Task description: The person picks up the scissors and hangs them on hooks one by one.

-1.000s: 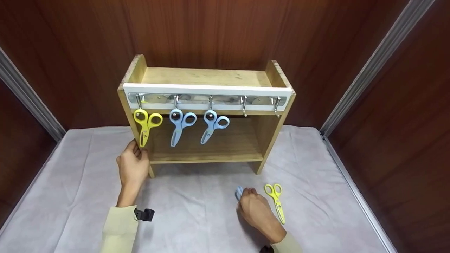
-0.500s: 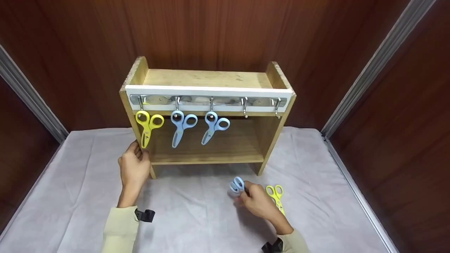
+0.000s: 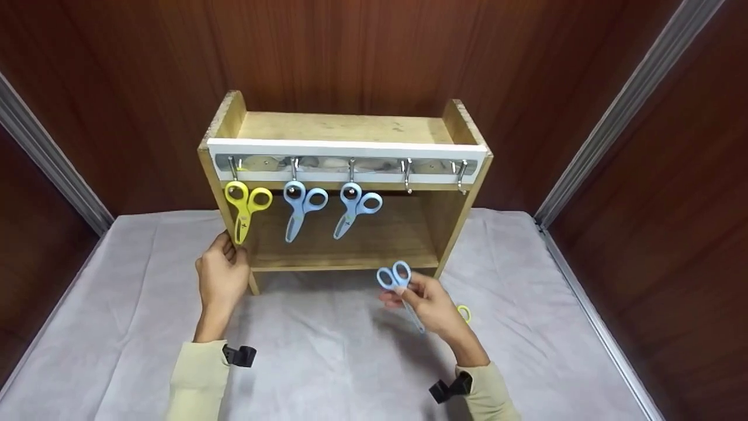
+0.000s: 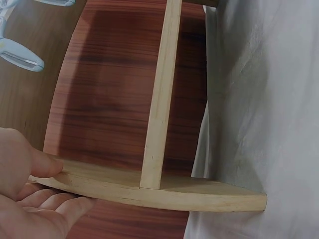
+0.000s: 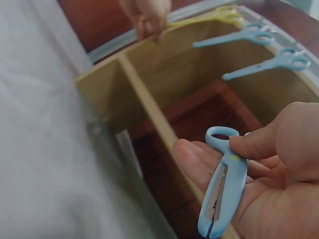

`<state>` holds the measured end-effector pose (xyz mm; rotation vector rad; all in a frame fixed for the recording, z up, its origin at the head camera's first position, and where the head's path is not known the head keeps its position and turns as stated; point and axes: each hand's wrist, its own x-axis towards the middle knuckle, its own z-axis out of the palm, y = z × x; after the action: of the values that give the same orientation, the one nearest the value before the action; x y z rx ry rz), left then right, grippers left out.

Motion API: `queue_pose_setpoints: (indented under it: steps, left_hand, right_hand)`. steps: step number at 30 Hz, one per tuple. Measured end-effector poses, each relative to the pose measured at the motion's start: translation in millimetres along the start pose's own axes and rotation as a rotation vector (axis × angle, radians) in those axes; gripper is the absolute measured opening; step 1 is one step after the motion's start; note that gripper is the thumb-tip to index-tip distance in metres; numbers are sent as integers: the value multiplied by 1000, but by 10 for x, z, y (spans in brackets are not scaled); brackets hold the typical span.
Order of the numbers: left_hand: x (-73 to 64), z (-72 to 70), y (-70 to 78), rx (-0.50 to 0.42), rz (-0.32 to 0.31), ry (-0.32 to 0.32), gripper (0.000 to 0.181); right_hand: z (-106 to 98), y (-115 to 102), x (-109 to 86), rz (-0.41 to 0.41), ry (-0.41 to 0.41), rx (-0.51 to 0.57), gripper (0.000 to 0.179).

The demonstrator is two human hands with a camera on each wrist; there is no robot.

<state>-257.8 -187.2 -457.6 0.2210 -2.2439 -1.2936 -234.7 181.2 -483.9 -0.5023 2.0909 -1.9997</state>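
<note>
My right hand point(image 3: 412, 297) pinches a pair of blue scissors point(image 3: 395, 277) by the handles, lifted just in front of the wooden rack point(image 3: 461, 222); the blades point back toward my wrist. In the right wrist view the blue scissors point(image 5: 224, 191) lie across my fingers under the thumb of the right hand point(image 5: 271, 174). My left hand point(image 3: 225, 266) grips the rack's left side panel point(image 4: 154, 191), thumb on one face and fingers on the other. One yellow pair point(image 3: 245, 204) and two blue pairs point(image 3: 301, 204) point(image 3: 355, 206) hang on the left three hooks.
Two hooks at the right point(image 3: 407, 175) point(image 3: 460, 175) carry nothing. Another yellow pair of scissors point(image 3: 464, 314) lies on the grey cloth point(image 3: 327, 362), mostly hidden behind my right hand. Dark wood walls close in behind and at both sides.
My right hand picked the blue scissors up off the cloth and raised them toward the rack. The left hand has stayed on the side panel.
</note>
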Motion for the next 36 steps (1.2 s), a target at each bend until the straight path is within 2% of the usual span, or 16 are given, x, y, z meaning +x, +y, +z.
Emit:
queue_pose_setpoints:
  steps: [6,12,15,19,26,31,36]
  left_hand:
    - [19,2,13,-10,-3,-10,41]
    - [19,3,20,-10,-11,-22,42]
    - [14,5,16,-3,-5,-11,41]
    - [21,2,22,6,2,0,40]
    - [16,2,25,18,0,-13,40]
    - [9,-4,4,26,6,-16,39]
    - [14,-1,2,31,11,-33,39]
  right_hand:
    - [0,-243,80,-82,5,95,39]
    - [-22,-528,154,-121,57,160,36]
    - [-47,-651,174,-143,81,197,34]
    - [-61,-791,193,-215,87,250,33]
    - [-25,-982,200,-330,120,306,26]
    - [4,-1072,228,-364,112,335,24]
    - [23,-1114,257,-369,139,379,22]
